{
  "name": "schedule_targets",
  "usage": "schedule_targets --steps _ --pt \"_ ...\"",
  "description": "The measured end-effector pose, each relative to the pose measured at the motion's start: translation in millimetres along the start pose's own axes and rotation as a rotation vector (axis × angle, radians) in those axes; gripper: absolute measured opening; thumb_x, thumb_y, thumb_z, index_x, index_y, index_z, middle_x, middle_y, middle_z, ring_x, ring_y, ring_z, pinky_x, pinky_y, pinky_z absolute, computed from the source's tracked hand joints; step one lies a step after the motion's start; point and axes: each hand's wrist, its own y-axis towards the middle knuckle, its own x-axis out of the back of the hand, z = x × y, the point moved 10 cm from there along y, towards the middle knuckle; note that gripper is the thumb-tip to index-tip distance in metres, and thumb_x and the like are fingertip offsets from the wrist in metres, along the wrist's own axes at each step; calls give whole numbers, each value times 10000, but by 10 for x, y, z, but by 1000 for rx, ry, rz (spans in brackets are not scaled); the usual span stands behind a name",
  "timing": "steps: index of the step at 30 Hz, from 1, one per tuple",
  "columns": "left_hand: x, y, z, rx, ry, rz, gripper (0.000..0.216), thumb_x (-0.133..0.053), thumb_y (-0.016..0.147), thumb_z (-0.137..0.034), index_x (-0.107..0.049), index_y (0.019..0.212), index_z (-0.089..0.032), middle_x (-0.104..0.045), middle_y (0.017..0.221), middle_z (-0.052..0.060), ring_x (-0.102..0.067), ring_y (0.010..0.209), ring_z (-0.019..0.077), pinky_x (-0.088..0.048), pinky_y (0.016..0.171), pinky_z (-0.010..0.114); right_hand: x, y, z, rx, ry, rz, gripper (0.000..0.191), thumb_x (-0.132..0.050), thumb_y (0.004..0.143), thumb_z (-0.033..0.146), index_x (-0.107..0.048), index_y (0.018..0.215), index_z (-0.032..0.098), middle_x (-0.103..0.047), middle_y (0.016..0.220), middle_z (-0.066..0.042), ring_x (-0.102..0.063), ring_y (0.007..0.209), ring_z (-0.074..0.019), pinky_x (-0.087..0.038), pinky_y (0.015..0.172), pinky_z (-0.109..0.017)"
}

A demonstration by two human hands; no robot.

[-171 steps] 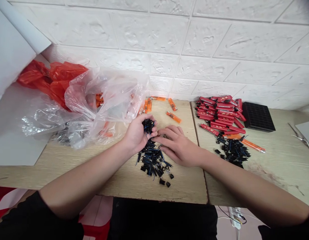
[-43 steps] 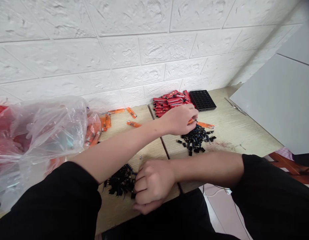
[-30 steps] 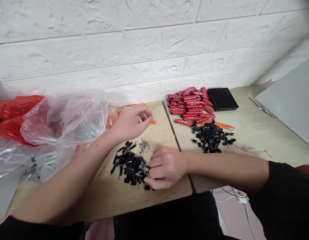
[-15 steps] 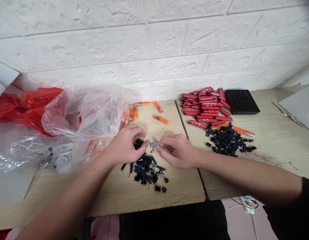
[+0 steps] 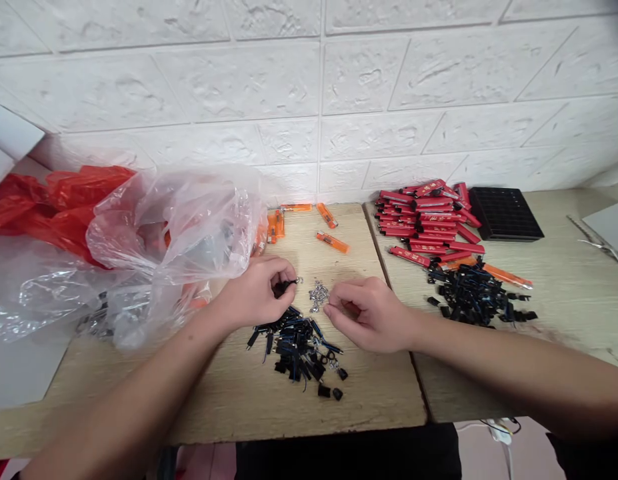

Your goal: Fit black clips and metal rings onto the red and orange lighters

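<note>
On my feed, L hand (image 5: 261, 293) has fingers clamped on blk pc (image 5: 285, 287); R hand (image 5: 373, 315) fingertips beside metal pcs (image 5: 317, 297), can't tell if gripping. Blk/blue wired pcs (image 5: 297, 343) at 7 o'clock of metal; red lighters (image 5: 436, 219) at 2, gold lettering (image 5: 411, 256) illegible.

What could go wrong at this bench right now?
1. The small silver metal pieces lie loose at the fingertips of the right hand; a nudge might scatter them.
2. The right forearm passes close in front of the right-hand black pile and could brush strays loose.
3. Two black caps sit apart, toward the table's front edge; a sleeve or arm might sweep them off.
</note>
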Motion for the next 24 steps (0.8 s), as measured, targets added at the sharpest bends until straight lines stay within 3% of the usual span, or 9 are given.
schedule_targets --steps 8,18,24 --pt "4 10 -6 -5 -95 -55 83 -696 930 -231 -727 863 -192 -510 641 -40 -459 579 110 -372 548 272 -20 -7 -9 6 -3 21 226 -619 986 196 -515 786 207 -419 643 61 -389 578 -100 -324 588 -264" --pt "30 24 19 2 -26 -60 79 -735 913 -258 -771 896 -191 -664 761 18 -582 704 151 -491 663 298 -23 0 -3 12 -12 33 243 -621 984 199 -514 766 204 -433 644 54 -385 573 -98 -322 577 -259" --pt "35 27 -26 -23 20 -69 89 -709 908 -226 -771 857 -187 -641 720 11 -583 701 153 -482 674 307 -31 8 24 24 -4 35 281 -613 994 198 -486 743 206 -402 637 58 -368 568 -95 -310 569 -255"
